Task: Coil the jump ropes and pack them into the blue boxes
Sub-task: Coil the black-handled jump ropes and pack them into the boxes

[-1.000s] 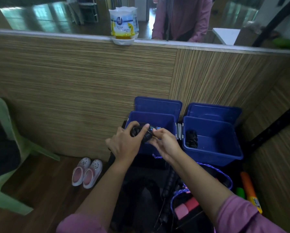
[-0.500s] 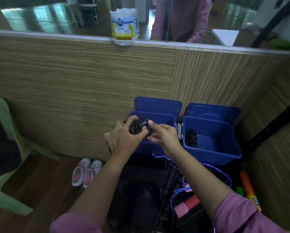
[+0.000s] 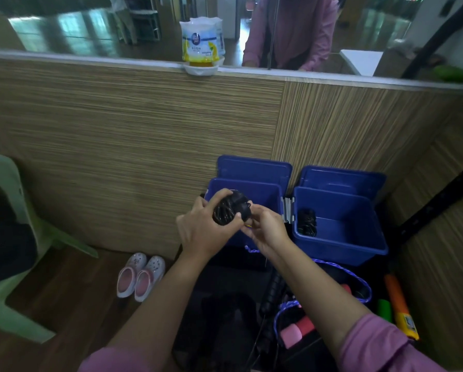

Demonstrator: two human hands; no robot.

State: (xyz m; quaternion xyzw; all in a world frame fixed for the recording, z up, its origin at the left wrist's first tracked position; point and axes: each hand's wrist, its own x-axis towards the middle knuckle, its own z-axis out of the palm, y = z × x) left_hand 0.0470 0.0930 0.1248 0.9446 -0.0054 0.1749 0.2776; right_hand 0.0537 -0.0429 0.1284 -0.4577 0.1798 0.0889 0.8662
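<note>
Head view shows left hand [image 3: 202, 232] and right hand [image 3: 265, 230] both gripping the coiled black jump rope [image 3: 229, 212] above the left blue box [image 3: 262, 191]; loosening either grip could let it uncoil.

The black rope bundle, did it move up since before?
Yes. The coiled black jump rope held by both hands has risen slightly, from below the left blue plastic box's front rim to above it.
</note>
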